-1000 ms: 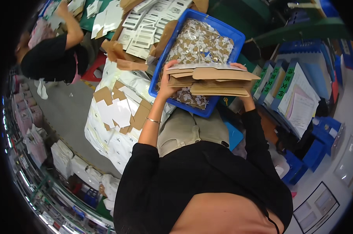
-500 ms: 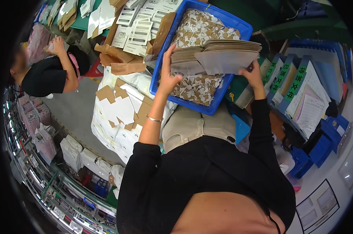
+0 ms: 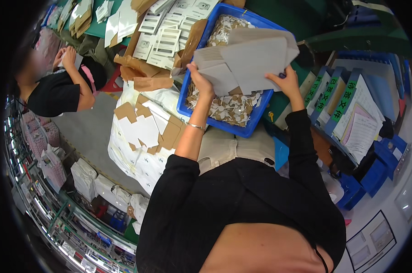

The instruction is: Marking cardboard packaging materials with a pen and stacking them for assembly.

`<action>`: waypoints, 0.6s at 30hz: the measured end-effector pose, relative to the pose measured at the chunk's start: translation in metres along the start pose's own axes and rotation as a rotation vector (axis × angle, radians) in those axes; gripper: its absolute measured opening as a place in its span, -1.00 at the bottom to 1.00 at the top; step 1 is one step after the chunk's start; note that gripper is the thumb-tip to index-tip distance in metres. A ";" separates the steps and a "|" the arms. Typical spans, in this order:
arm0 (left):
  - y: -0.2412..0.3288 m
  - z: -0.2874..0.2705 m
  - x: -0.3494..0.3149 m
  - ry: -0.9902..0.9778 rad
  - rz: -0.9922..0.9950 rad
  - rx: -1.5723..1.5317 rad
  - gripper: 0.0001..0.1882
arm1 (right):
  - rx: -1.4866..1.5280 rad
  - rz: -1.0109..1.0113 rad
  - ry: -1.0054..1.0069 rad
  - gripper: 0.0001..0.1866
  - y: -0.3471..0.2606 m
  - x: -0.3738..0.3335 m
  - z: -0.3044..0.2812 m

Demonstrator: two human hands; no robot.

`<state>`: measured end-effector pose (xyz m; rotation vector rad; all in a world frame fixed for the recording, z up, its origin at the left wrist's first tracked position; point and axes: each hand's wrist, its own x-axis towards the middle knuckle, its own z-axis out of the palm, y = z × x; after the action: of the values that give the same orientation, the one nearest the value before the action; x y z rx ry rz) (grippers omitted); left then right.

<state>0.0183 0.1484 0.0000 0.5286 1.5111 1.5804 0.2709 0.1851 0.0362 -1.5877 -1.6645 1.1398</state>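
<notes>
A stack of flat cardboard box blanks (image 3: 256, 66), pale grey-white on the side facing me, is held over a blue plastic tray (image 3: 240, 132). My left hand (image 3: 201, 83) is closed on the stack's left end, its other fingers partly hidden. At the lower right edge, my right hand (image 3: 285, 85) grips the same stack with the thumb on its face. The sheets are tilted and fanned, with stepped edges at the left. Beneath them, small white and brown card scraps (image 3: 233, 110) fill the tray.
Left of the tray stands an open carton of printed cards (image 3: 167, 38). Cut card blanks (image 3: 142, 129) lie on a white wrapped bundle (image 3: 124, 154). Blue file holders (image 3: 338, 98) stand at the right. A co-worker (image 3: 60, 88) at the left holds a white piece.
The stack has tipped from edge-up to showing its broad faces, and its sheets have spread. My left hand has moved slightly right, my right hand slightly left. The co-worker's hands have shifted.
</notes>
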 end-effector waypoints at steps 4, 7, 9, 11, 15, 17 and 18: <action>0.030 0.031 0.027 0.181 -0.019 -0.068 -0.33 | -0.157 -0.048 0.075 -0.38 -0.039 0.027 -0.013; 0.055 0.054 0.054 0.120 0.127 -0.024 -0.32 | -0.116 -0.083 0.085 -0.44 -0.058 0.055 -0.034; 0.065 0.072 0.075 0.031 0.245 0.050 -0.34 | -0.096 -0.098 0.099 -0.44 -0.053 0.072 -0.038; 0.055 0.079 0.105 -0.007 0.253 0.079 -0.36 | -0.204 -0.012 0.171 -0.41 -0.045 0.083 -0.023; 0.015 0.098 0.135 -0.209 0.569 0.097 -0.51 | -0.380 0.262 0.204 -0.28 0.015 0.100 -0.004; 0.013 0.096 0.124 -0.311 0.729 0.408 -0.45 | -0.340 0.305 0.199 -0.32 0.019 0.093 0.009; 0.013 0.094 0.118 -0.361 0.804 0.567 -0.39 | -0.305 0.347 0.186 -0.36 0.018 0.087 0.016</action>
<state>0.0253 0.2999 -0.0015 1.8178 1.5299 1.4542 0.2544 0.2660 -0.0001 -2.1706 -1.5313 0.8898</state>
